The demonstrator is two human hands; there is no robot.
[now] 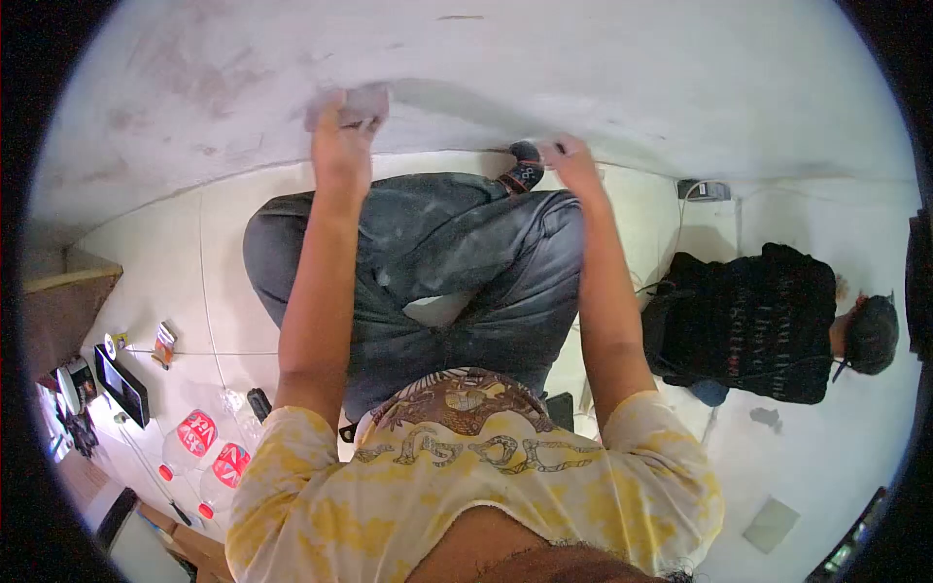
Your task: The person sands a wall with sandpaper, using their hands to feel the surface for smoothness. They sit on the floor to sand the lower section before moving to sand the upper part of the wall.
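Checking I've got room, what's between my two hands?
Head view: your patterned sock, near the right hand, then a strip of floor along the wall toward the left hand.

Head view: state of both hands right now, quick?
Left hand: closed on a grey block at the wall.
Right hand: beside the patterned sock; blurred, can't tell whether open or closed.
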